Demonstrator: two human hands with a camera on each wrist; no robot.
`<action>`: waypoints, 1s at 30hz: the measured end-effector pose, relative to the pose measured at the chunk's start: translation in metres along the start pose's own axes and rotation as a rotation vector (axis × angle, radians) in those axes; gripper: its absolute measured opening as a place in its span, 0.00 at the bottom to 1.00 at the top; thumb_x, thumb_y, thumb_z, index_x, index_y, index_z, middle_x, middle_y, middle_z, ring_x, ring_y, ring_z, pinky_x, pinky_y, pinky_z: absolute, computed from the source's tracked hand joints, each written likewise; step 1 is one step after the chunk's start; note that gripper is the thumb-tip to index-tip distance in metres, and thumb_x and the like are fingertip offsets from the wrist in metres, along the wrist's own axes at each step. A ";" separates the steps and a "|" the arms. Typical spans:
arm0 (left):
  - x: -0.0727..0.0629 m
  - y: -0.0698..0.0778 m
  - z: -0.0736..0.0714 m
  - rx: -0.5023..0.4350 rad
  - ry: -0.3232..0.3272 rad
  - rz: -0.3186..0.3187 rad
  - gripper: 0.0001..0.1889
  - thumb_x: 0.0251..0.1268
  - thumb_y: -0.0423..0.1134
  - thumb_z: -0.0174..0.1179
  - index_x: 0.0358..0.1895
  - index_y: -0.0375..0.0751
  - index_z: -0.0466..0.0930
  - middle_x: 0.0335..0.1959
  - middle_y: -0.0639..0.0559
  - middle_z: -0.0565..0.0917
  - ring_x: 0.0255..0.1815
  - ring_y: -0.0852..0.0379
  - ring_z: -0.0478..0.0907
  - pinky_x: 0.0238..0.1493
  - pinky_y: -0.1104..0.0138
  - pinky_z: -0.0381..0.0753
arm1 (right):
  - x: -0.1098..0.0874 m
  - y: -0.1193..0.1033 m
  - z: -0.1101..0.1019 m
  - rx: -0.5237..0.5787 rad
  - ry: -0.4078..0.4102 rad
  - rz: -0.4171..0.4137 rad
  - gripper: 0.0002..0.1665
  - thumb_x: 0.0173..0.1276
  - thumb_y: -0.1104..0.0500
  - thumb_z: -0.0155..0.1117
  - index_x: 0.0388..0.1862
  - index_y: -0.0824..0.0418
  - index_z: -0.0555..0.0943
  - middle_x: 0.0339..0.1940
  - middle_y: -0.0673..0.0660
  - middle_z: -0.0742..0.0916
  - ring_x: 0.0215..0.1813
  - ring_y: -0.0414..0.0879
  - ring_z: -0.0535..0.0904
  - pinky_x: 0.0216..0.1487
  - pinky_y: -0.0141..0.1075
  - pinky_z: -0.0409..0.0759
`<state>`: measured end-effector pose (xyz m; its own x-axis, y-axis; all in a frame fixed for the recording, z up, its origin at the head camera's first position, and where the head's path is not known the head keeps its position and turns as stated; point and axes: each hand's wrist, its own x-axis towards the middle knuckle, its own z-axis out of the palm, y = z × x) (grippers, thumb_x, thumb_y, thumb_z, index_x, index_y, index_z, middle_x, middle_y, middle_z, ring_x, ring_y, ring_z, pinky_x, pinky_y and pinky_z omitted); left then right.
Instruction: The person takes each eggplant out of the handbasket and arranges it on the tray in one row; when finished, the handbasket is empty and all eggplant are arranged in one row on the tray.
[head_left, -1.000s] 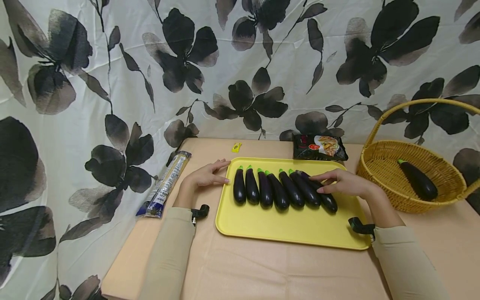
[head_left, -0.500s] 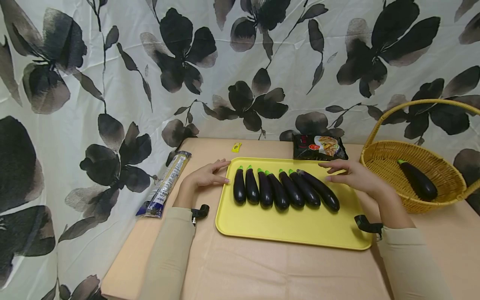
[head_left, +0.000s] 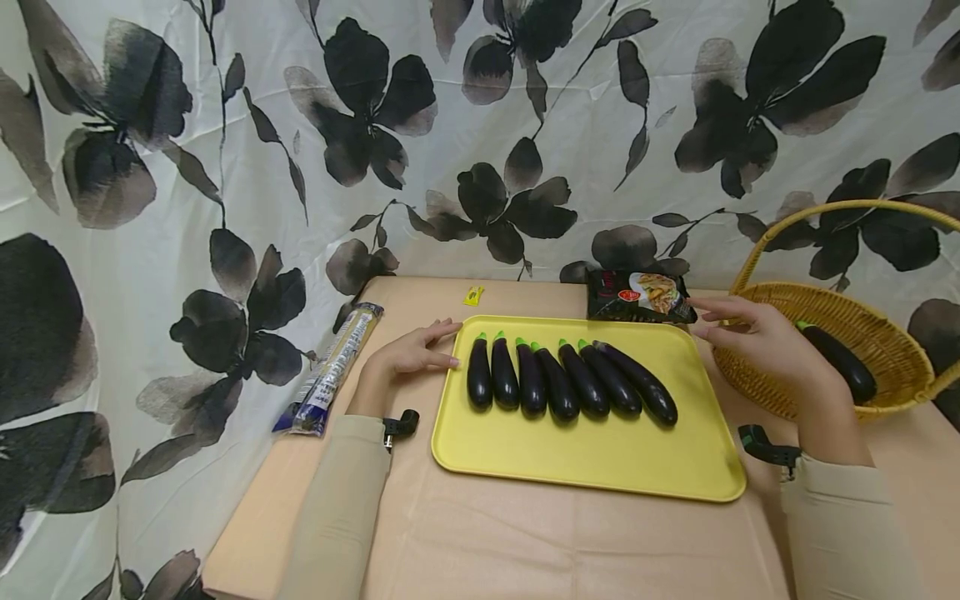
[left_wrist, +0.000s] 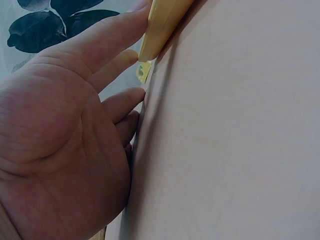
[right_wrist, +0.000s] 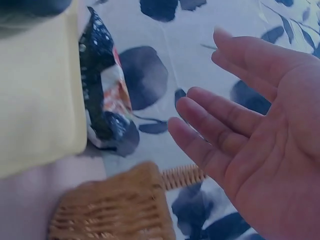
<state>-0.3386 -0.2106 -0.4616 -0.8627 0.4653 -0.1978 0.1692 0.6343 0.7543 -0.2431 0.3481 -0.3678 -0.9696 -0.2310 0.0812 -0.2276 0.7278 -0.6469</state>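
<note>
My left hand [head_left: 408, 352] rests at the left rim of the yellow tray [head_left: 585, 457], its thumb and a fingertip touching the edge in the left wrist view. Several dark purple eggplants [head_left: 558, 385] lie side by side on the tray, green stem ends toward the back. The rightmost eggplant [head_left: 637, 383] is tilted. Past the tray's right edge hovers my right hand [head_left: 787, 354], fingers loosely extended and holding nothing, in front of the wicker basket [head_left: 903, 337]. One more eggplant [head_left: 851, 367] lies in that basket, partly hidden by the hand.
A black food packet [head_left: 637, 297] lies behind the tray, near the right fingertips. The basket's tall arched handle [head_left: 855, 204] rises at the right. Long packaged sticks [head_left: 330, 371] lie along the table's left edge; a small yellow packet [head_left: 473, 296] is at the back.
My right hand has let go of the rightmost eggplant and moved right, off the tray toward the basket. The left hand stays at the tray's left rim.
</note>
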 end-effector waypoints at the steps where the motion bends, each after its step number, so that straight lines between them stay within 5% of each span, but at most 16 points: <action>1: 0.000 0.000 0.000 0.001 0.001 -0.001 0.47 0.60 0.56 0.76 0.82 0.57 0.63 0.88 0.50 0.49 0.89 0.48 0.35 0.86 0.46 0.36 | -0.002 0.002 -0.002 -0.001 0.013 0.005 0.33 0.79 0.45 0.62 0.79 0.50 0.72 0.76 0.61 0.75 0.66 0.55 0.76 0.45 0.18 0.75; 8: 0.002 -0.002 0.000 -0.005 0.003 -0.001 0.48 0.59 0.56 0.76 0.82 0.57 0.63 0.88 0.50 0.49 0.89 0.49 0.36 0.86 0.47 0.36 | -0.011 0.023 -0.017 -0.034 0.130 0.039 0.34 0.76 0.44 0.65 0.76 0.53 0.75 0.63 0.55 0.80 0.52 0.25 0.71 0.41 0.14 0.72; 13: 0.002 -0.004 0.000 -0.011 0.000 -0.001 0.48 0.59 0.57 0.76 0.82 0.58 0.62 0.88 0.51 0.49 0.89 0.49 0.35 0.86 0.47 0.35 | -0.016 0.036 -0.024 -0.039 0.166 0.071 0.35 0.76 0.41 0.64 0.76 0.53 0.75 0.68 0.52 0.78 0.59 0.31 0.69 0.42 0.12 0.67; 19: 0.002 -0.003 0.000 -0.013 -0.001 0.001 0.48 0.60 0.57 0.75 0.82 0.57 0.62 0.88 0.50 0.48 0.89 0.49 0.35 0.86 0.47 0.36 | -0.021 0.047 -0.029 -0.011 0.190 0.115 0.36 0.76 0.41 0.64 0.77 0.53 0.73 0.54 0.25 0.73 0.50 0.28 0.69 0.37 0.20 0.73; 25: 0.001 -0.003 0.000 -0.017 -0.004 0.000 0.48 0.59 0.57 0.75 0.82 0.58 0.62 0.88 0.50 0.48 0.89 0.49 0.35 0.86 0.47 0.35 | -0.026 0.057 -0.031 0.009 0.223 0.147 0.37 0.76 0.41 0.64 0.78 0.54 0.73 0.46 0.26 0.76 0.40 0.38 0.70 0.29 0.33 0.73; 30: 0.001 -0.003 0.000 -0.020 -0.007 -0.004 0.48 0.59 0.58 0.76 0.82 0.58 0.61 0.88 0.51 0.48 0.89 0.49 0.34 0.86 0.47 0.35 | -0.030 0.066 -0.033 0.029 0.240 0.174 0.37 0.77 0.41 0.63 0.78 0.55 0.73 0.42 0.23 0.77 0.37 0.36 0.71 0.28 0.32 0.72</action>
<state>-0.3403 -0.2116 -0.4638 -0.8601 0.4672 -0.2050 0.1562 0.6236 0.7660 -0.2317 0.4245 -0.3882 -0.9882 0.0578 0.1420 -0.0565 0.7234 -0.6882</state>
